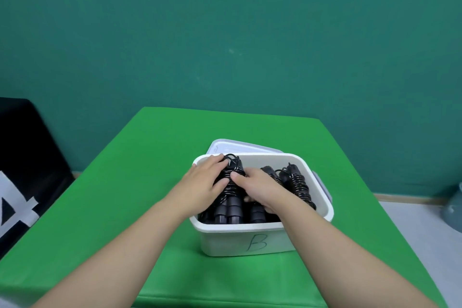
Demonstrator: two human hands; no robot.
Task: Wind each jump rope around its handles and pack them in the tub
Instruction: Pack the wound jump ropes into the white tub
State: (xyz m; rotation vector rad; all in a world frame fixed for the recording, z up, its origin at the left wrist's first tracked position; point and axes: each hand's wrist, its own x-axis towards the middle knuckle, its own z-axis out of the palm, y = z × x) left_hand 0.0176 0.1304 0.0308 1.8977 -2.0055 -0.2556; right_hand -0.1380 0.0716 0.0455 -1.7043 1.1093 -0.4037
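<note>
Several wound black jump ropes sit inside white tub, marked "B" on its near wall. Left hand and right hand both grip one wound bundle at tub's left side, fingers curled round the coils. Bundle: two black handles side by side, cord coiled tight around. White lid lies behind tub. Tub stands on green table cover; teal wall beyond tub.
</note>
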